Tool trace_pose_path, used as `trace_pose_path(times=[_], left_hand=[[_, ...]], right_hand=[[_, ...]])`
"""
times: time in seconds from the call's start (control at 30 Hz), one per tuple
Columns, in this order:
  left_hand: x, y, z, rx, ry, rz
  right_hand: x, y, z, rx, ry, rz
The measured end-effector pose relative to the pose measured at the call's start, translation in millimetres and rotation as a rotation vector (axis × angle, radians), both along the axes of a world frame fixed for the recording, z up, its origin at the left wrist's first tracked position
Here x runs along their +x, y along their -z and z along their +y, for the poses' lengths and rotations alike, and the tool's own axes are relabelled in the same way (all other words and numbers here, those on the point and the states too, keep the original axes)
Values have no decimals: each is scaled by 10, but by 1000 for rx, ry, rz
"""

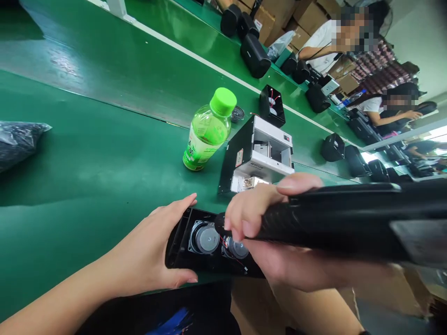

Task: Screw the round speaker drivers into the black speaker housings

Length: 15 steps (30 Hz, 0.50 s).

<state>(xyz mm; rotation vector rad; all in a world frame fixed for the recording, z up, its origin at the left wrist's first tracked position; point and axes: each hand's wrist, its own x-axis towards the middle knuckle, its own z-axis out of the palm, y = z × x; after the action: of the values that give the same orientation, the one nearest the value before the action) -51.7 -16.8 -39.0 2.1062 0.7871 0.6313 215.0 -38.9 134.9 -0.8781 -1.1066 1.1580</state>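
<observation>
A black speaker panel [209, 266] lies at the near edge of the green table, with two round speaker drivers set in it. One driver [208, 239] shows fully, and the other [239, 249] is partly covered. My left hand [150, 246] grips the panel's left end, thumb on the near side and fingers on the far side. In my right hand [256, 211] is a thick black electric screwdriver [335, 218], held above the panel with its front end by the drivers. Its tip is hidden, so contact with the panel cannot be told. Thin red wires run between the drivers.
Beyond the panel stand a green-capped bottle [207, 130] and a black and white screw feeder [258, 153]. A plastic bag [19, 144] lies at the left. An open speaker box [272, 104] and several black housings stand farther back, where co-workers sit.
</observation>
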Motion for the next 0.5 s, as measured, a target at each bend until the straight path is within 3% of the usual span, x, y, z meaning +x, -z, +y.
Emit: trace_pose_path(times=[0.13,0.3,0.5], left_hand=[[18,-32,-1,-22,7,-13],[71,-2,-44,-6,-31,-63],[71,-58,-12,-29,12,-50]], right_hand=[[-59,179,146,5,-11,44],[-100,230,166,31,9,-1],[-182,324,197,75,77,12]])
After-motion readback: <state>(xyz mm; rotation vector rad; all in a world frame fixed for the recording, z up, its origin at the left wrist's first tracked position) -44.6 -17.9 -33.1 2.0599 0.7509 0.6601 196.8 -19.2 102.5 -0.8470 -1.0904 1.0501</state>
